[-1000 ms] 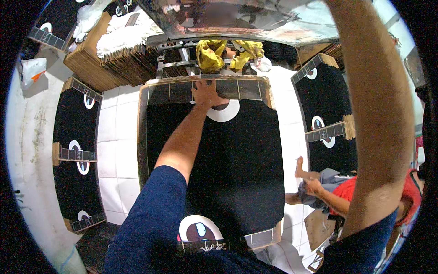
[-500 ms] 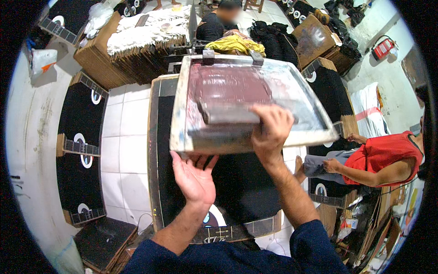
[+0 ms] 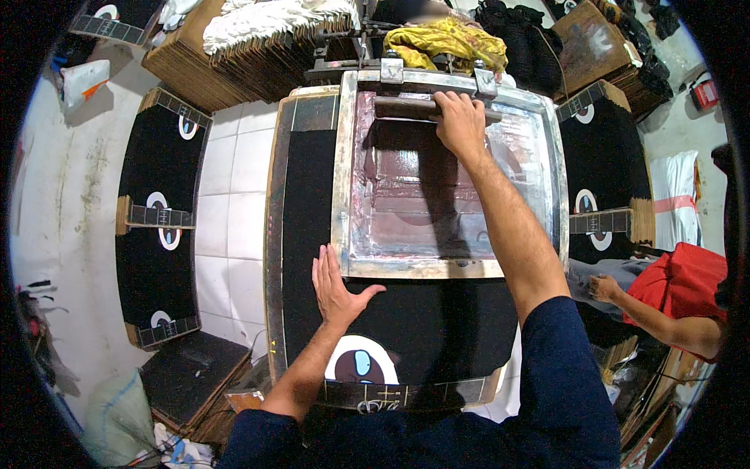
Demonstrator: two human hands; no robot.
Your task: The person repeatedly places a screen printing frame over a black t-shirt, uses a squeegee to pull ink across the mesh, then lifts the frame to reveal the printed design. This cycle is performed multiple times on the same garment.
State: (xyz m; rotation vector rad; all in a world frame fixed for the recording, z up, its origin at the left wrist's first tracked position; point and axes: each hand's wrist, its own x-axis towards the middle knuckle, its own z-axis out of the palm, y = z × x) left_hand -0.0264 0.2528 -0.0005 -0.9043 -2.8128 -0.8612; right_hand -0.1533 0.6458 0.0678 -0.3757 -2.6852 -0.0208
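A screen printing frame with a pale, stained wooden border lies flat over black fabric on a board. Dark brown-red ink coats the left and middle of its mesh. My right hand is wrapped round a dark squeegee at the far end of the mesh. My left hand rests with fingers stretched and thumb out, on or just above the fabric beside the frame's near left corner. A printed white, brown and blue eye shape shows on the fabric near me.
Metal hinge clamps hold the frame's far edge, with a yellow cloth behind. Black printed panels lie on boards at left, more at right. A person in a red top stands close by on the right. Stacked boards fill the far left.
The frame has come down from its tilt to lie flat. My right hand has carried the squeegee to the far end. My left hand has left the frame's near edge and turned palm down.
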